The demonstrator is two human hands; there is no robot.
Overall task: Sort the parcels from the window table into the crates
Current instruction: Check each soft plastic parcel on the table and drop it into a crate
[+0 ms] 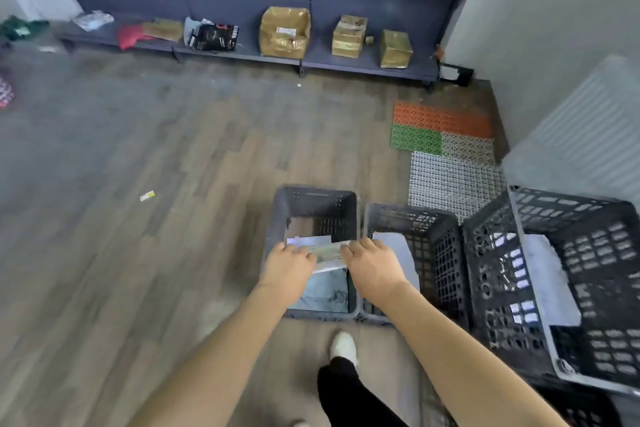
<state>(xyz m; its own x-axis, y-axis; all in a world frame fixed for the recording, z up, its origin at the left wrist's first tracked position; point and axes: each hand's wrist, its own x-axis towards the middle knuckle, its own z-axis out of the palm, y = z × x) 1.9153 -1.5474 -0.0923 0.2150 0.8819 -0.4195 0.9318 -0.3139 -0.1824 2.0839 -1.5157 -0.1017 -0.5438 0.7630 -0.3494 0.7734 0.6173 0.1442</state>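
Flat parcel point(329, 255), pinched at its ends by left hand point(287, 265) and right hand point(372, 265), poised over leftmost crate point(313, 196); step apparently placement; next likely lowering inside, then loosening both grips.

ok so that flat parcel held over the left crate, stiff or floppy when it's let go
The flat parcel probably bends a little: it looks thin, and the left hand and right hand each hold an end. Likely light. It should drop flat into the left crate.

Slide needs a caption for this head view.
Both hands hold a flat parcel over the leftmost crate.
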